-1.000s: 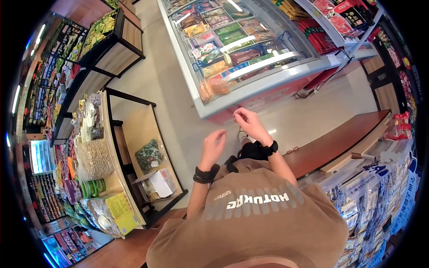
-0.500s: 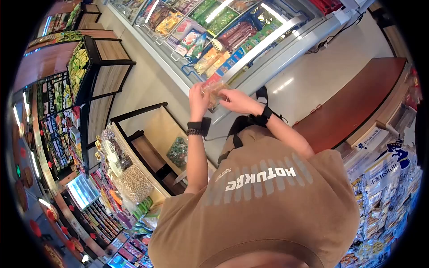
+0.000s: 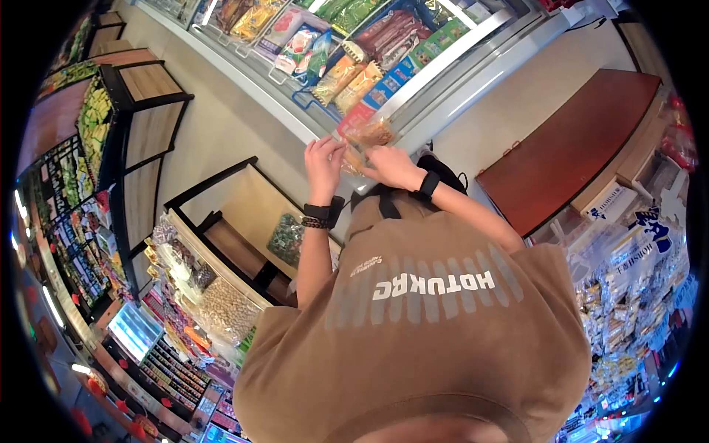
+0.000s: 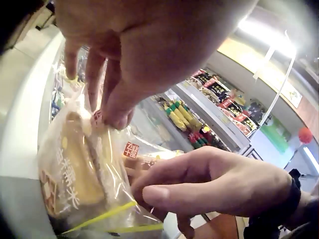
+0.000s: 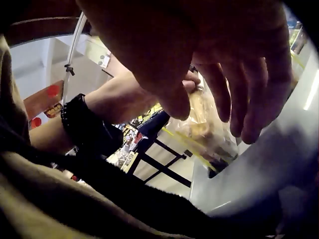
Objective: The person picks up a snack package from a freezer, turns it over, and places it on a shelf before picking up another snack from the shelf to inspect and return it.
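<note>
Both hands are at a clear plastic bag (image 4: 75, 169) of brown packaged food by the freezer's near corner. White characters, a red square print and yellow strips show on the plastic. In the left wrist view, my left hand (image 4: 149, 45) reaches down from above and pinches the bag's upper edge between thumb and fingers. From the other side, my right hand (image 4: 214, 179) holds the bag, thumb on the near face and fingers partly hidden by the plastic. The right wrist view shows the bag (image 5: 202, 119) between the right thumb and the fingers (image 5: 241, 99).
Packaged frozen foods fill the wire-divided chest freezer (image 3: 436, 88) ahead. A low wooden rack (image 3: 244, 199) with a bag of green-wrapped items is at left. To the right are a reddish-brown board (image 3: 569, 155) and a display of many small packets (image 3: 628, 295).
One second ago both hands were held apart with nothing in them. Now they are together at the bag by the freezer corner. The head view has shifted and turned.
</note>
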Action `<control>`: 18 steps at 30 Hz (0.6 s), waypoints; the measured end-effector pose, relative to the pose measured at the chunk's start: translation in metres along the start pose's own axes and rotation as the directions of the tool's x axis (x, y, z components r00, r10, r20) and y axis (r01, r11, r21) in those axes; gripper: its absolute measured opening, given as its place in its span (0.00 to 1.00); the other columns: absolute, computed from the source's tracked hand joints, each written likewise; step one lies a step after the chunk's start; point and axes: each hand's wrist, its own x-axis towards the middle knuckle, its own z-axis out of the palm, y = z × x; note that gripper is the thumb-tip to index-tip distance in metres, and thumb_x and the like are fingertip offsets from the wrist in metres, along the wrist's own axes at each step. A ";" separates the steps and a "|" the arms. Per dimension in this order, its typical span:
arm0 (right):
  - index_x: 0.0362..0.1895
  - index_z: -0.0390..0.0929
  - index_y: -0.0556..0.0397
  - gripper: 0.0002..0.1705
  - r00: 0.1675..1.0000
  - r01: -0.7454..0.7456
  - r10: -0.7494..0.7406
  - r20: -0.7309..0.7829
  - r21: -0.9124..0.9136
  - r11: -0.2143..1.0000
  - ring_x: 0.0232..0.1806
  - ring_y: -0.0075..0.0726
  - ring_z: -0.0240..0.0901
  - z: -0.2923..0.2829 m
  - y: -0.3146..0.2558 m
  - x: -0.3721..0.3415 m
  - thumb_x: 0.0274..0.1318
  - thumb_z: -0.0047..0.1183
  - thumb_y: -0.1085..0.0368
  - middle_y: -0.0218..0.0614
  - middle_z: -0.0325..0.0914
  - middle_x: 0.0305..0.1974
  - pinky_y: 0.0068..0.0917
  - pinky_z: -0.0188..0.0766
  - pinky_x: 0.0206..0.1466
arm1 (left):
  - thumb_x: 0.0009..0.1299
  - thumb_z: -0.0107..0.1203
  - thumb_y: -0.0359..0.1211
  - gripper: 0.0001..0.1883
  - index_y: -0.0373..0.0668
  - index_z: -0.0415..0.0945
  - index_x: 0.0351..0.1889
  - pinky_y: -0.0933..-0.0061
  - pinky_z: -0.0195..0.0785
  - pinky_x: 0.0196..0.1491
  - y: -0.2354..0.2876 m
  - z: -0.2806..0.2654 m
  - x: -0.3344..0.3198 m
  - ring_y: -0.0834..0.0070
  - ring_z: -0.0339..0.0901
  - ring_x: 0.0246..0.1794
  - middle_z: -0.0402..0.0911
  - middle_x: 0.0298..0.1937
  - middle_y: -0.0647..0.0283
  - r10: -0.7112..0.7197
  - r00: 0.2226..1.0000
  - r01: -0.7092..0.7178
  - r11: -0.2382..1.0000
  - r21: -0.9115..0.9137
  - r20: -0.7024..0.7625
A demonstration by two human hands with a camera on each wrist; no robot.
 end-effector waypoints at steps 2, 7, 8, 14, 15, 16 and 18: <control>0.37 0.78 0.59 0.20 0.999 -0.037 0.037 -0.009 -0.017 0.999 0.41 0.57 0.80 0.005 -0.010 -0.004 0.57 0.59 0.52 0.50 0.80 0.36 0.49 0.76 0.41 | 0.65 0.62 0.29 0.06 0.42 0.87 0.38 0.57 0.67 0.62 0.003 -0.005 0.003 0.59 0.80 0.53 0.85 0.48 0.53 0.092 0.996 -0.093 0.996 -0.018 -0.018; 0.45 0.70 0.57 0.21 0.976 -0.083 0.066 -0.209 -0.073 0.994 0.44 0.57 0.77 -0.002 -0.051 -0.028 0.58 0.60 0.55 0.48 0.76 0.41 0.50 0.75 0.42 | 0.65 0.62 0.27 0.05 0.39 0.86 0.37 0.62 0.72 0.57 0.024 -0.018 -0.007 0.61 0.84 0.44 0.88 0.41 0.55 0.115 0.984 -0.151 0.941 -0.303 -0.134; 0.47 0.69 0.56 0.22 0.949 -0.089 0.070 -0.309 -0.050 0.995 0.46 0.57 0.76 -0.004 -0.057 -0.032 0.58 0.60 0.55 0.47 0.76 0.41 0.50 0.74 0.42 | 0.65 0.62 0.27 0.05 0.39 0.86 0.37 0.62 0.72 0.57 0.030 -0.022 -0.012 0.61 0.84 0.44 0.88 0.41 0.55 0.098 0.986 -0.136 0.940 -0.312 -0.135; 0.69 0.59 0.54 0.37 0.905 -0.253 0.339 -0.256 0.316 0.914 0.59 0.62 0.72 0.012 -0.080 -0.065 0.58 0.61 0.62 0.58 0.73 0.59 0.47 0.73 0.57 | 0.62 0.63 0.21 0.07 0.38 0.86 0.38 0.71 0.78 0.45 0.053 -0.048 -0.024 0.65 0.87 0.41 0.88 0.39 0.56 0.182 0.965 -0.256 0.808 -0.531 -0.188; 0.70 0.57 0.54 0.38 0.860 -0.218 0.364 -0.359 0.387 0.896 0.59 0.63 0.72 0.016 -0.087 -0.069 0.58 0.60 0.64 0.58 0.73 0.59 0.48 0.72 0.57 | 0.62 0.63 0.21 0.07 0.37 0.86 0.38 0.71 0.78 0.44 0.057 -0.053 -0.024 0.66 0.87 0.40 0.88 0.39 0.55 0.205 0.960 -0.278 0.783 -0.556 -0.192; 0.71 0.55 0.54 0.40 0.799 -0.172 0.392 -0.456 0.452 0.875 0.58 0.63 0.73 0.020 -0.094 -0.073 0.58 0.60 0.65 0.58 0.74 0.59 0.49 0.72 0.57 | 0.62 0.63 0.21 0.07 0.37 0.86 0.38 0.71 0.78 0.44 0.059 -0.055 -0.025 0.66 0.87 0.40 0.88 0.39 0.55 0.214 0.958 -0.287 0.776 -0.563 -0.193; 0.71 0.56 0.55 0.38 0.733 -0.168 0.379 -0.565 0.390 0.905 0.58 0.64 0.73 0.028 -0.103 -0.079 0.59 0.58 0.67 0.59 0.74 0.58 0.49 0.72 0.57 | 0.64 0.63 0.22 0.05 0.36 0.86 0.38 0.74 0.77 0.43 0.063 -0.056 -0.026 0.71 0.87 0.38 0.89 0.37 0.58 0.238 0.963 -0.262 0.707 -0.657 -0.128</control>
